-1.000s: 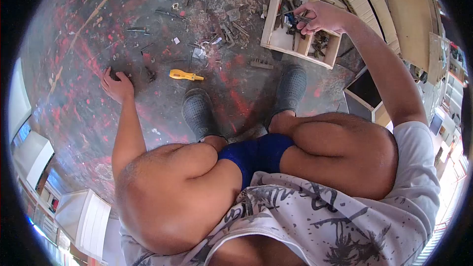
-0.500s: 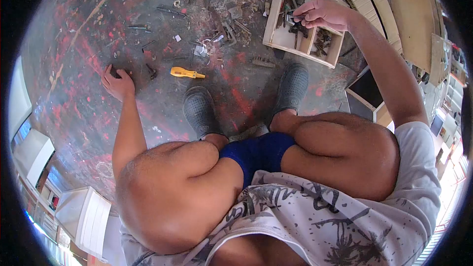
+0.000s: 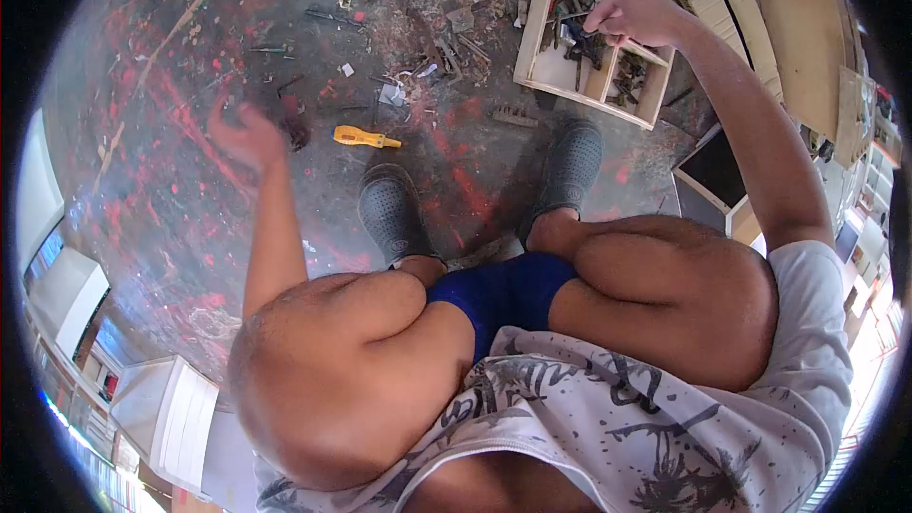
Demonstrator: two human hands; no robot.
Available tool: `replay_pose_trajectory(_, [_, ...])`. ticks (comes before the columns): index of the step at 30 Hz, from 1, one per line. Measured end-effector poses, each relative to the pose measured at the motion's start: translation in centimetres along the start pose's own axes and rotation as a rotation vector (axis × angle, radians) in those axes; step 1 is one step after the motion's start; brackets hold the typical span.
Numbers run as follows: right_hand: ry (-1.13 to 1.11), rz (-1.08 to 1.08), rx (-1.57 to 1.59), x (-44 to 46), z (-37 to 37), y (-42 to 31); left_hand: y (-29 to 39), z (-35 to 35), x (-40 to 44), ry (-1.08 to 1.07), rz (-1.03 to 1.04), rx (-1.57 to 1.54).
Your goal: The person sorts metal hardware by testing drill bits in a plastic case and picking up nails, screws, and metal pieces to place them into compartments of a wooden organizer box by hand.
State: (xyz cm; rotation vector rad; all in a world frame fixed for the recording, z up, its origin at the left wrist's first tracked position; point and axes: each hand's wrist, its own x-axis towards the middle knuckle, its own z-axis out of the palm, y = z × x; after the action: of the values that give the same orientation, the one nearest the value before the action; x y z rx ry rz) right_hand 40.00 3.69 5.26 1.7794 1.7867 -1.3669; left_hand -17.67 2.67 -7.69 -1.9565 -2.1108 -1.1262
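Note:
My right hand (image 3: 629, 17) is over the wooden box (image 3: 556, 90), its fingers bent close together above dark metal pieces (image 3: 581, 38) in the larger compartment. Whether it holds a piece is too small to tell. More small pieces (image 3: 629, 76) lie in a smaller compartment. My left hand (image 3: 249, 138), blurred by motion, hovers over the stained floor with its fingers apart and nothing seen in it. A yellow-handled tool (image 3: 366, 137) lies on the floor to its right, in front of my left shoe.
Metal scraps and paper bits (image 3: 456, 43) are scattered on the floor ahead. A dark comb-like piece (image 3: 515, 116) lies near my right shoe (image 3: 575, 163). Cardboard strips (image 3: 727, 19) and a dark-topped box (image 3: 711, 174) stand at the right.
My left hand has lifted from the floor and moved slightly right. My right hand stays over the box, and the small piece seen between its fingers before is no longer clearly visible.

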Motion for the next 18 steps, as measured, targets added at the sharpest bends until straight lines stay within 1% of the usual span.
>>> replay_pose_trajectory(2, [0.000, -0.012, 0.038, 0.2, -0.3, 0.4, 7.6, 0.4, -0.3, -0.094, 0.268, -0.153])
replay_pose_trajectory(3, [0.011, -0.029, 0.078, 0.2, -0.1, 0.3, 11.1, 0.5, -0.8, -0.221, 0.352, -0.333])
replay_pose_trajectory(4, [0.025, -0.046, 0.118, 0.0, 0.0, 0.0, 13.5, 1.3, -1.8, -0.374, 0.431, -0.435])
replay_pose_trajectory(5, [0.041, -0.062, 0.159, -0.2, 0.1, -0.2, 16.7, 0.8, -2.6, -0.570, 0.550, -0.415])
replay_pose_trajectory(7, [0.027, -0.016, 0.268, -0.6, 0.1, -1.1, 19.4, 2.2, -5.6, -0.764, 0.720, -0.594])
replay_pose_trajectory(10, [-0.002, 0.008, 0.460, -0.5, 0.3, -0.3, 21.7, 2.6, -9.1, -0.946, 0.774, -0.428])
replay_pose_trajectory(13, [-0.057, -0.035, 0.721, 0.3, 0.5, 0.9, 22.2, 3.5, -10.6, -0.944, 0.846, -0.308])
replay_pose_trajectory(14, [-0.080, -0.054, 0.819, 0.3, 0.7, 1.2, 22.2, 3.7, -10.9, -0.959, 0.877, -0.318])
replay_pose_trajectory(17, [-0.117, -0.161, 0.909, -0.3, 1.1, -0.5, 22.5, 4.1, -11.4, -0.983, 0.944, -0.379])
replay_pose_trajectory(18, [-0.110, -0.166, 0.859, -0.6, 1.3, -1.1, 22.7, 4.1, -11.6, -0.982, 0.946, -0.419])
